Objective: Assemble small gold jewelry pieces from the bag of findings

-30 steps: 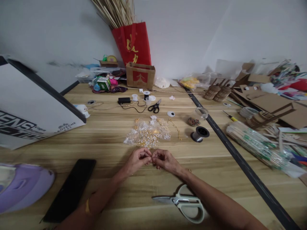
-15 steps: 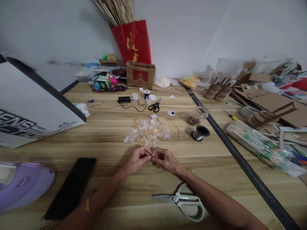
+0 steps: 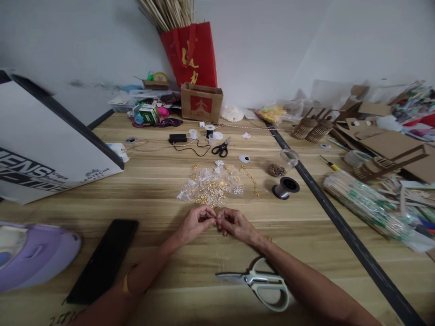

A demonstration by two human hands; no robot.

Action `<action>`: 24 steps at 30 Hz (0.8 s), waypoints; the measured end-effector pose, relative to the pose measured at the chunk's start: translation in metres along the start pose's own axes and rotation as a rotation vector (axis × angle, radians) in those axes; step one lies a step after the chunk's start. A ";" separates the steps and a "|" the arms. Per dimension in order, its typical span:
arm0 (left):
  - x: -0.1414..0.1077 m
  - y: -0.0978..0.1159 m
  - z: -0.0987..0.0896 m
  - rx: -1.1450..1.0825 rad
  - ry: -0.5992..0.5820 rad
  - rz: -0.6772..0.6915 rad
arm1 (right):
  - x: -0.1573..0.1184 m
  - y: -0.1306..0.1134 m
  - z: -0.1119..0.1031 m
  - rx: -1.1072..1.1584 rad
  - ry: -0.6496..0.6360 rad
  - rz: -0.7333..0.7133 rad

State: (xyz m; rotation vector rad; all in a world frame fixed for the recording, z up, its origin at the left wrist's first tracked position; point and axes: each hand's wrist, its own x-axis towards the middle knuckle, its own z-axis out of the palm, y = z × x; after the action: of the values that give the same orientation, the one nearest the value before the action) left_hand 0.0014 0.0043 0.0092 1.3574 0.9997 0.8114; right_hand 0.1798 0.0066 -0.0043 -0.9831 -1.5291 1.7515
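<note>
My left hand [image 3: 198,222] and my right hand [image 3: 235,224] meet fingertip to fingertip over the wooden table [image 3: 163,271]. Both are closed in a pinch; whatever sits between the fingers is too small to make out. Just beyond them lies a heap of small gold and silver jewellery findings [image 3: 210,192], partly in clear plastic bags. To its right rests a short gold chain [image 3: 253,183]. Large scissors with pale handles [image 3: 258,280] lie below my right hand, beside the forearm. A thin, faint line, perhaps clear thread, runs down the table under my hands.
At right stand a wire spool [image 3: 285,188] and a jar of beads [image 3: 277,170]. Black scissors [image 3: 221,147] lie farther back. On the left are a dark phone-like slab [image 3: 103,260], a purple object [image 3: 41,256] and a big white box [image 3: 50,149]. Wrapped sticks [image 3: 367,203] lie far right.
My fingertips stay pressed together, with the right fingers shifting slightly. The whole view has moved a little, so the things on the table sit slightly farther right.
</note>
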 end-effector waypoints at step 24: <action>0.001 -0.006 0.000 0.203 0.054 0.068 | 0.001 0.001 -0.001 -0.023 0.029 0.001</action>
State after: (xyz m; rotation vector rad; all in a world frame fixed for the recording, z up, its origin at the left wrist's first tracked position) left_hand 0.0015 0.0045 0.0031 1.5570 1.1067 0.8180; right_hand 0.1803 0.0076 -0.0052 -1.0160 -1.5343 1.7163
